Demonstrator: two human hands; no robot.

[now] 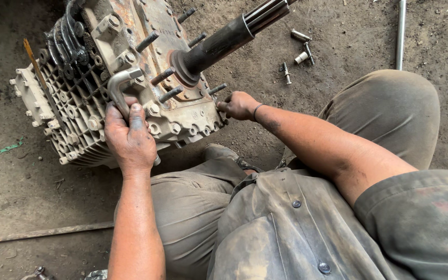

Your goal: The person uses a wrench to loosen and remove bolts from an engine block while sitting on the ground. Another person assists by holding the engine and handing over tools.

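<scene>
A grimy metal gearbox housing [79, 111] with ribs, studs and a dark splined shaft [224, 41] lies on the dirt floor in front of me. My left hand [129, 137] is closed around a bent silver wrench [119, 85] set on a bolt at the housing's face. My right hand [238, 105] grips the housing's lower right edge, fingers curled against it near a stud. Both forearms are smeared with grease. I squat over the work, knees in grey trousers on either side.
Loose bolts and a socket [301, 52] lie on the dirt beyond the shaft. A long steel rod [400, 31] rests at the upper right. A thin bar [42, 233] lies on the ground at lower left, with a green scrap [3, 150] nearby.
</scene>
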